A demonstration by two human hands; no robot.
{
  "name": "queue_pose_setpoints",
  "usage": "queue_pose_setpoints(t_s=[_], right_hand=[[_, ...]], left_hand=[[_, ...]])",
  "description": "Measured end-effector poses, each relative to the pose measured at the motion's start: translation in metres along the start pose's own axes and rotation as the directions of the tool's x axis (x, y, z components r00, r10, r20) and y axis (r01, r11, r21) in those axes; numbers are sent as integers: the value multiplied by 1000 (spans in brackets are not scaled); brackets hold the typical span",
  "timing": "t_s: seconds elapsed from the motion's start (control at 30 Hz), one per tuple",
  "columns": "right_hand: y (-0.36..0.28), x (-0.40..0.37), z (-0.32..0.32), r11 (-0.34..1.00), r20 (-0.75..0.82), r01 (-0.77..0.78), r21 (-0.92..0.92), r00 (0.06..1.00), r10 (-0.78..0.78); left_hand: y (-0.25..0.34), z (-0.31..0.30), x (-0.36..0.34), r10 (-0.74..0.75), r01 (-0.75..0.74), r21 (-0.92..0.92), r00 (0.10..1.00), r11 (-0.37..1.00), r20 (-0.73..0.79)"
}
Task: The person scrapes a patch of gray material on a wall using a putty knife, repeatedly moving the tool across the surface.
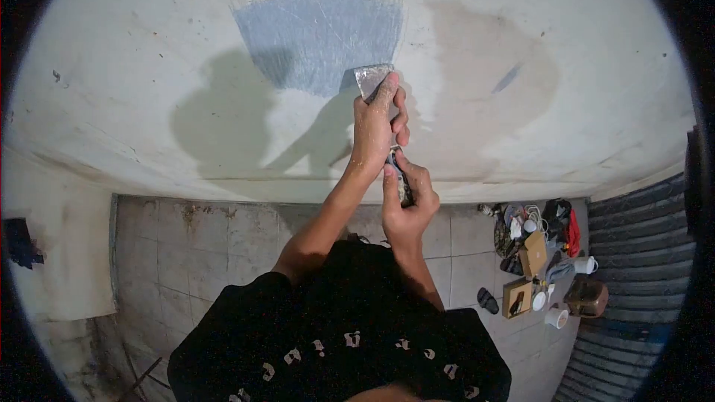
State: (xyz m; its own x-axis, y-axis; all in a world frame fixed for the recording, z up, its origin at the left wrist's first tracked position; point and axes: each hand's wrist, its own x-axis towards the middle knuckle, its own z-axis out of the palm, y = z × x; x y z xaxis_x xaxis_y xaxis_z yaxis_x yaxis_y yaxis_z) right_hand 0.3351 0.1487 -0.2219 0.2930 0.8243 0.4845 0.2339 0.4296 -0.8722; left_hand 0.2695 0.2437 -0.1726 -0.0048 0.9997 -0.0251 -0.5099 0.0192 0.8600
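Observation:
A scraper (372, 80) with a wide, speckled metal blade touches the pale wall at the lower right edge of a blue-grey patch (316, 37). My left hand (378, 115) is closed on the scraper just below the blade, its thumb pointing up along it. Lower down, my right hand (411, 197) grips the dark handle (403, 182) between thumb and fingers. Pale dust or flecks cover the fingers of my left hand. Part of the tool between the hands is hidden.
A brownish patch (484, 74) with a small blue mark is on the wall at right. Below lies a tiled floor (246, 268). Cardboard boxes (533, 254), white buckets (556, 318), bags and a dark sandal (488, 301) stand or lie beside a ribbed shutter (633, 253).

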Motion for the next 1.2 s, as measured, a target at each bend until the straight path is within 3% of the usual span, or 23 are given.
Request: queue_pose_setpoints(t_s=[0.07,0.33,0.53,0.63,0.93,1.2], right_hand=[[15,-4,7,998,-34,58,10,998,-58],[30,-19,13,999,-54,31,25,998,-30],[22,-19,8,993,49,-99,58,994,96],[28,-19,13,999,-45,39,8,998,-39],[29,-22,13,999,11,-34,-4,999,35],[8,5,19,995,-25,82,-53,996,-83]], left_hand=[[-7,-7,4,36,-36,47,999,998,14],[-24,-21,5,-12,11,68,1000,998,19],[-21,-22,4,-10,8,58,1000,998,23],[-20,-21,3,-19,18,57,1000,998,15],[-19,-21,3,-46,45,30,999,999,8],[19,-1,8,35,-40,84,998,996,51]])
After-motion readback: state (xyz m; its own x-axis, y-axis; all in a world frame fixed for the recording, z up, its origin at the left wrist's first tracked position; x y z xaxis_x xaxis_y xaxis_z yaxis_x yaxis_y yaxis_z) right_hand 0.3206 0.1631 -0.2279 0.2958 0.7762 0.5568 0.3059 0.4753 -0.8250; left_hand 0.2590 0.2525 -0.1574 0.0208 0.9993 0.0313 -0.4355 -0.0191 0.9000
